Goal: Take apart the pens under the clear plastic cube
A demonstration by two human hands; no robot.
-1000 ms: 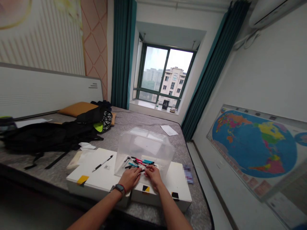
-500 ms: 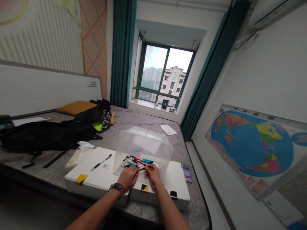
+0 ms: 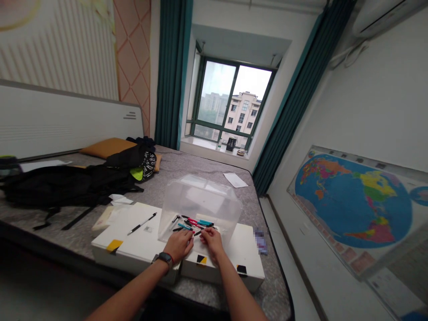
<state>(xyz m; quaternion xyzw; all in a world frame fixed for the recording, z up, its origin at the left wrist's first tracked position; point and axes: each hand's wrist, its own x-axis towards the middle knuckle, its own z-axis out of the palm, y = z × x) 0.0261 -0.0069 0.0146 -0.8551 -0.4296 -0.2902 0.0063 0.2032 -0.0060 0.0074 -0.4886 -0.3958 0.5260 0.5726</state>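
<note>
A clear plastic bin (image 3: 200, 200) lies on its side on white boxes (image 3: 230, 263), its opening toward me. Inside it is a loose pile of pens (image 3: 197, 222), black, red and teal. My left hand (image 3: 179, 244), below a dark wristwatch, rests at the bin's opening with its fingers bent close together; whatever they hold is hidden. Beside it, my right hand (image 3: 211, 240) pinches a dark pen (image 3: 198, 233) at the front of the pile. A single black and silver pen (image 3: 142, 224) lies apart on the left box.
Left of the boxes are a tissue pack (image 3: 102, 219) and a black backpack (image 3: 67, 185) on the grey mattress. Beyond the bin lies a white paper (image 3: 235, 180). A small blurred packet (image 3: 261, 242) sits to the right.
My left hand has shifted slightly and its fingers are drawn back a little from the pens. The right hand has barely moved, still at the dark pen. The view has tilted slightly.
</note>
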